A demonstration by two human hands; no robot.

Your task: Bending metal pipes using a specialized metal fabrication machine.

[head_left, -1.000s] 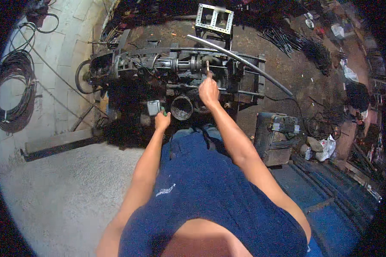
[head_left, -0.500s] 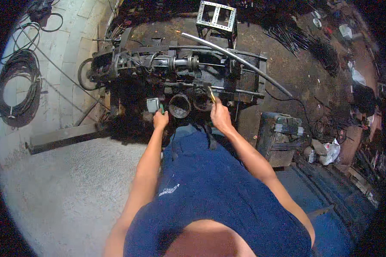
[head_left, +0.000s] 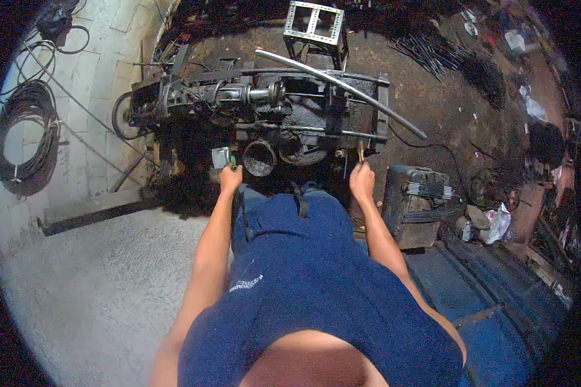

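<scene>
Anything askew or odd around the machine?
Yes: the long silvery tube. It slants across the machine, out of line with its rails, one end jutting past the right side.

Dim, grainy view; pale floor (head_left: 122, 277) brightest at left (fisheye bends edges), corners black

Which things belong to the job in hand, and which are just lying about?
Likely in the job:
green-handled tool with pale square head, in left hand
slim yellowish-handled tool, in right hand
long dark metal machine

Apparently lying about:
coiled black cable
crumpled white plastic bag
</scene>
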